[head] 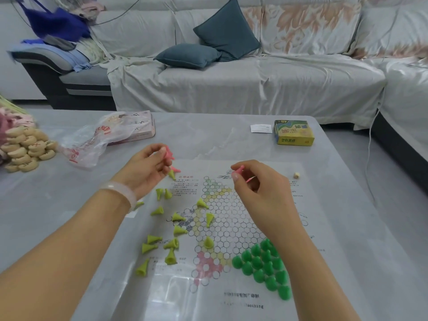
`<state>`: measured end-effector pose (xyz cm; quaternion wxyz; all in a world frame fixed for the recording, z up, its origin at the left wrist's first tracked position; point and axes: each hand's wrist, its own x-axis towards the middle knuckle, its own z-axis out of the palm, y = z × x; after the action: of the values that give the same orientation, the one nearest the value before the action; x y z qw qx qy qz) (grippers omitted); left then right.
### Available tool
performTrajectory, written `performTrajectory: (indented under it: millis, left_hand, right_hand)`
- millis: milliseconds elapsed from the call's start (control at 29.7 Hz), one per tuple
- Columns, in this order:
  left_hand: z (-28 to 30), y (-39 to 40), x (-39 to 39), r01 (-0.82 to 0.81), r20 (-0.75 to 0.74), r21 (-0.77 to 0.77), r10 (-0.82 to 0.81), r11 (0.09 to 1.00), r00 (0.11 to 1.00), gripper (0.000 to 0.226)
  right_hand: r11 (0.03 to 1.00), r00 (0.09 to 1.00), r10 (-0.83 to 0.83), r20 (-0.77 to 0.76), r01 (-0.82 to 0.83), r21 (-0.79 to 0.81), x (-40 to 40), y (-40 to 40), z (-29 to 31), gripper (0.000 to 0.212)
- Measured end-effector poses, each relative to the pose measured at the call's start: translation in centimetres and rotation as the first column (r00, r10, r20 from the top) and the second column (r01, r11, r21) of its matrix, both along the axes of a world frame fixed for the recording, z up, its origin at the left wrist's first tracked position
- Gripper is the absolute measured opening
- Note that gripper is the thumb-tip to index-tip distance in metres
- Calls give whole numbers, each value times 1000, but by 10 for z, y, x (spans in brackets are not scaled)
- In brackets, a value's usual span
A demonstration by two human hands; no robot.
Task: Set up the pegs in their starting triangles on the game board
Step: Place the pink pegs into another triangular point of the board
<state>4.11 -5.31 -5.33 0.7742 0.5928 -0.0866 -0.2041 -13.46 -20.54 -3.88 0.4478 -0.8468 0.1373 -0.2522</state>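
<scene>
- Pegs are lying all over the game board [231,295], which is sitting on the near part of the table [208,135].
- Dark green pegs [266,265] are standing in their triangle at the near right.
- Light green pegs [171,245] are lying tipped over on the left.
- The left hand [146,167] is holding a bunch of pink pegs [168,154].
- The right hand [259,184] is pinching one pink peg [239,169].
- I think it should be going straight up onto a circle, one at a time, without bumping the others.
</scene>
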Motion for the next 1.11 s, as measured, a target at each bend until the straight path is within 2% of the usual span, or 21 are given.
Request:
performTrajectory:
  millis: [34,101,168,236,270,337,472,573,707,876,943,1044,1112]
  left_hand:
    - [1,3,-8,-24,-153,-198,-7,980,988,25]
    - [-3,9,-25,-47,-344,-429,-115,902,932,12]
    - [-12,12,-41,-3,-394,-553,-259,833,882,35]
    - [-17,13,-56,45,-425,-612,-376,790,824,37]
    - [-17,11,-63,50,-452,-609,-398,791,798,30]
    - [-14,6,-71,4,-535,-531,-339,847,774,9]
    - [-17,3,-76,-87,-588,-430,-205,899,782,23]
    - [-20,1,-79,-119,-623,-437,-205,891,755,23]
    - [-12,-3,-77,-123,-582,-473,-205,873,787,17]
    - [-11,-4,-75,-106,-564,-449,-189,887,804,41]
    - [-9,-3,-76,-118,-580,-442,-183,889,794,40]
    - [-7,-2,-78,-117,-586,-433,-180,894,790,31]
    - [-6,-1,-79,-112,-580,-432,-181,895,794,30]
  right_hand:
    - [1000,1000,-5,-1,5,1,0,-1,0,9]
    - [1000,1000,-15,-10,15,0,-1,-3,0,10]
    - [999,999,-33,-15,33,24,-1,-4,-2,9]
    - [996,998,-59,-6,59,64,0,-5,-5,6]
    - [994,997,-72,-2,72,79,0,-5,-7,5]
    - [992,995,-96,5,95,88,0,-7,-9,8]
    - [978,983,-181,35,176,115,-3,-19,-10,15]
    - [935,952,-304,36,291,203,-5,-42,-16,12]
    - [876,917,-396,-45,392,283,-6,-63,-30,10]
    - [898,911,-363,-194,398,185,-4,-74,-54,8]
    - [926,918,-313,-244,352,134,-3,-72,-61,5]
    - [966,926,-243,-287,259,20,-3,-69,-64,15]
    - [972,926,-230,-299,233,-26,-3,-68,-65,13]
